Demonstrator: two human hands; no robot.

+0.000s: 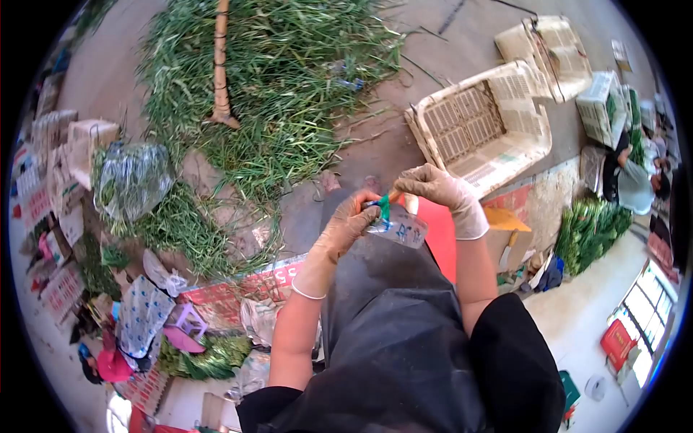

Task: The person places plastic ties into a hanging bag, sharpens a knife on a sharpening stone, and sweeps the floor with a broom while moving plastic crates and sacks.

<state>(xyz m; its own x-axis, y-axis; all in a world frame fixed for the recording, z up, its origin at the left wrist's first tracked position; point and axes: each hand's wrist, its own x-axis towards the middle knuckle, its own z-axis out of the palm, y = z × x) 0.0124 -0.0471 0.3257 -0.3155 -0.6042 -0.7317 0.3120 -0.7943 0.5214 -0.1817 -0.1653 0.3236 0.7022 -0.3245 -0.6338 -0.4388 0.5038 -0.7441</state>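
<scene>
Both of my hands wear thin whitish gloves and meet above the dark apron (390, 332) on my lap. My left hand (345, 227) is closed on a small clear plastic piece (406, 231) with dark and blue markings. A strip of bright green material (385, 209) shows at its upper edge, between the hands. My right hand (439, 189) pinches with its fingertips just beside the green strip. What lies between those fingertips is too small to make out.
A large heap of long green leafy stalks (281, 79) covers the floor ahead, a wooden pole (221, 65) standing over it. Cream plastic crates (480, 119) lie right. A plastic-wrapped bundle (133, 180) sits left. Another person (635, 184) is at far right, near green bundles (592, 234).
</scene>
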